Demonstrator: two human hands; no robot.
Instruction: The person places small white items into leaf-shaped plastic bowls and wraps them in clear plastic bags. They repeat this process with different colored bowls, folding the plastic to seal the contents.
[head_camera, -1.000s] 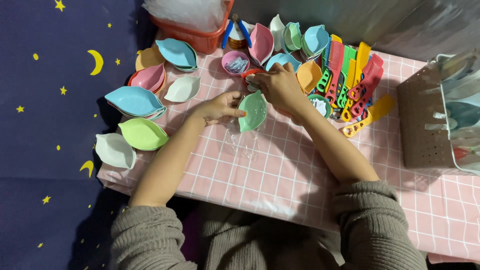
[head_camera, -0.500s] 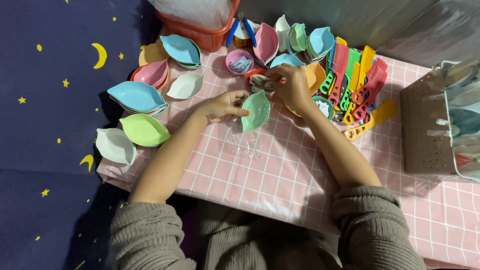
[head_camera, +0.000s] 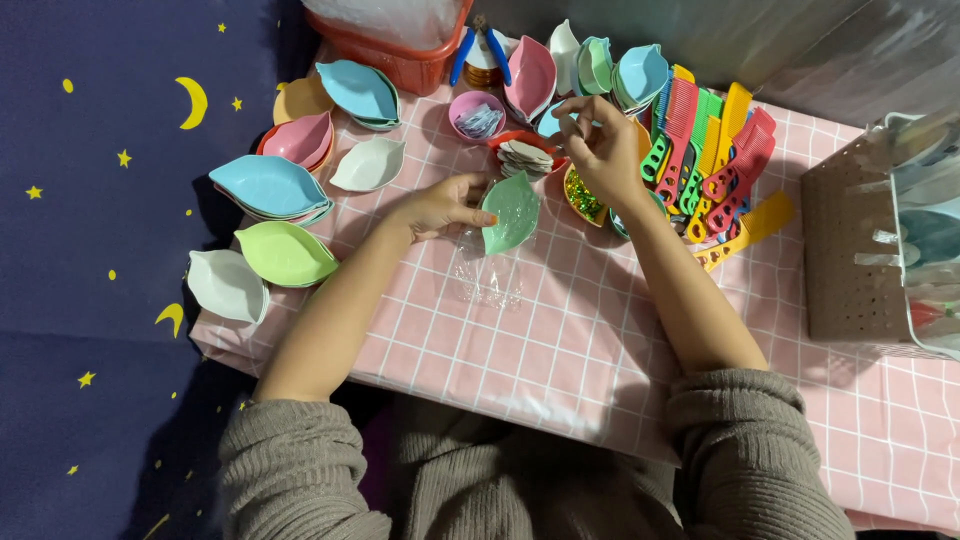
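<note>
Head view shows our two bare hands over a table (head_camera: 560, 340) covered in pink checked cloth. Our left hand (head_camera: 440, 205) pinches the near rim of a green leaf-shaped dish (head_camera: 511, 211) between thumb and curled fingers, holding it tilted just above the cloth near the table's middle. A clear plastic wrapper (head_camera: 487, 275) lies flat on the cloth directly below the dish. Our right hand (head_camera: 600, 150) is raised toward the far edge, its fingertips pressed together in a pinch; what they pinch is too small to tell. Beside that hand sit a stack of pale leaf-shaped cards (head_camera: 527, 156) in a red dish and a yellow dish of green glitter (head_camera: 582, 198). A small pink bowl (head_camera: 477, 113) stands just beyond the cards. Along the left edge we note leaf dishes: white (head_camera: 226, 285), light green (head_camera: 284, 253), blue (head_camera: 268, 187), pink (head_camera: 298, 140) and another white (head_camera: 368, 164). At the far edge are a red basket (head_camera: 410, 62), blue-handled pliers (head_camera: 478, 50) and more stacked dishes. Coloured plastic combs (head_camera: 710, 160) lie fanned to the right of our right hand. A brown pegboard rack (head_camera: 850, 250) stands at the right edge.
</note>
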